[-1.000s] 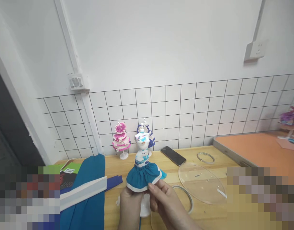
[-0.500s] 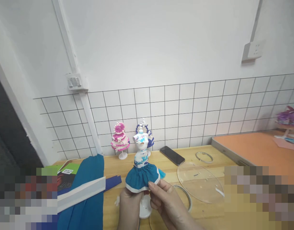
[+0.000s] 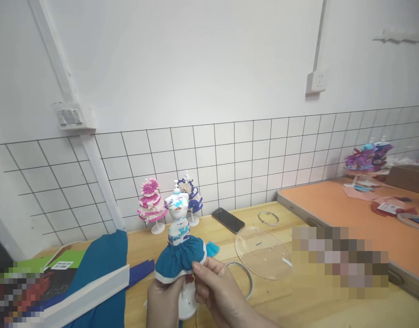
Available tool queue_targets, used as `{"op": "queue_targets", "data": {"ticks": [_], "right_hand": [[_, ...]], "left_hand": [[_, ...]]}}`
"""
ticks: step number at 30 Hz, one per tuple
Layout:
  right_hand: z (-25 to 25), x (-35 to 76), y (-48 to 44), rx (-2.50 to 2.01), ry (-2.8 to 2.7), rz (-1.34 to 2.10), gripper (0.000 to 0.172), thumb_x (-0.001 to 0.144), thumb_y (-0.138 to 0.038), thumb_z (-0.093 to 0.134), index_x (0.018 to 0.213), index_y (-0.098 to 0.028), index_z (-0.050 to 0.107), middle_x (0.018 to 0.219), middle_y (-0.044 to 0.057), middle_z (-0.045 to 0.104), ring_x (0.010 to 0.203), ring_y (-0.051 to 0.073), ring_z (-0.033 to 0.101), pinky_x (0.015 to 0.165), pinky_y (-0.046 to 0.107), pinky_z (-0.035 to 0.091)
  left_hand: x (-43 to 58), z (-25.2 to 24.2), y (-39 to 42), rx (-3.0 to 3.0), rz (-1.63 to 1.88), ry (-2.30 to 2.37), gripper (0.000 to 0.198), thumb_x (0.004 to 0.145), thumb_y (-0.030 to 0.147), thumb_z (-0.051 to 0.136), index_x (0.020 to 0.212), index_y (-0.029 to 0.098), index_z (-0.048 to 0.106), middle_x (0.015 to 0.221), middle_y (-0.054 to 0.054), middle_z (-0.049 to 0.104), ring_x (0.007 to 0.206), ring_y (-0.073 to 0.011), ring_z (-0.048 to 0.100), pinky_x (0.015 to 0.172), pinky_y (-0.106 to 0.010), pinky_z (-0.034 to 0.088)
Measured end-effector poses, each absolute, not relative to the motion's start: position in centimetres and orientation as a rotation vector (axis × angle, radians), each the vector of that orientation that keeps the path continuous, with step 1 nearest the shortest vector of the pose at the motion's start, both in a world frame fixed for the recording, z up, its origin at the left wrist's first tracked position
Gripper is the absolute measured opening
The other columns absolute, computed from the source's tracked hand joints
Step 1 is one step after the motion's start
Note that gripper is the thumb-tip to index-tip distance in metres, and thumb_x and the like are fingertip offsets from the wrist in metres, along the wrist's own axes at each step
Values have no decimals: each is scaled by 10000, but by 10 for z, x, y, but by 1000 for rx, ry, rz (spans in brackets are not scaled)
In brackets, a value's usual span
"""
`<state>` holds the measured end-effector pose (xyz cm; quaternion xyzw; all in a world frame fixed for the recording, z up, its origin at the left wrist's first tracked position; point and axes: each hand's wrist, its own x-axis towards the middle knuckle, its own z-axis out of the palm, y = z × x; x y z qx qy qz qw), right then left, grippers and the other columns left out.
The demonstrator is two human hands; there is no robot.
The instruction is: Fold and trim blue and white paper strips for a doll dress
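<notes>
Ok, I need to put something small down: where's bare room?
Bare wood shows right of the right hand, below the clear disc, though part is blurred. Orange surface lies bare between its grey edge and the pink sheet. Crowded: left, under teal cloth and a white strip, and behind the mannequin, with a pink figure and a blue one.
</notes>
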<state>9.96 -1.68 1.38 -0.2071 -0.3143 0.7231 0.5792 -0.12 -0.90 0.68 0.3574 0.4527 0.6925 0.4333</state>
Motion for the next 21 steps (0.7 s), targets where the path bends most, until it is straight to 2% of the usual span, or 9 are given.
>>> {"op": "queue_targets", "data": {"ticks": [6, 11, 17, 21], "right_hand": [[12, 100, -18, -480, -743, 1696, 336, 636, -418, 758, 651, -145, 562, 493, -39, 521, 356, 14, 242, 405, 197, 156], [13, 99, -17, -489, -744, 1702, 361, 607, -427, 773, 589, -153, 539, 358, -97, 374, 334, 18, 205, 397, 199, 141], [12, 100, -17, -482, -741, 1688, 346, 638, -426, 754, 629, -151, 544, 412, -75, 445, 346, 15, 213, 405, 200, 141], [11, 99, -18, -485, -744, 1702, 347, 638, -414, 759, 611, -150, 536, 377, -98, 376, 345, 19, 215, 406, 202, 139]], "left_hand": [[-1, 8, -8, 925, 1733, 1151, 308, 488, 203, 738, 795, 196, 722, 777, -57, 720, 873, -323, 647, 691, -380, 550], [-3, 8, -9, 905, 1723, 1191, 325, 454, 210, 753, 775, 177, 722, 679, -50, 711, 787, -316, 660, 665, -375, 553], [0, 8, -10, 900, 1749, 1180, 345, 491, 217, 747, 834, 193, 716, 774, -57, 720, 839, -287, 656, 742, -358, 536], [-4, 7, -9, 894, 1707, 1202, 389, 462, 195, 757, 850, 190, 715, 743, -57, 719, 821, -298, 658, 748, -377, 533]]}}
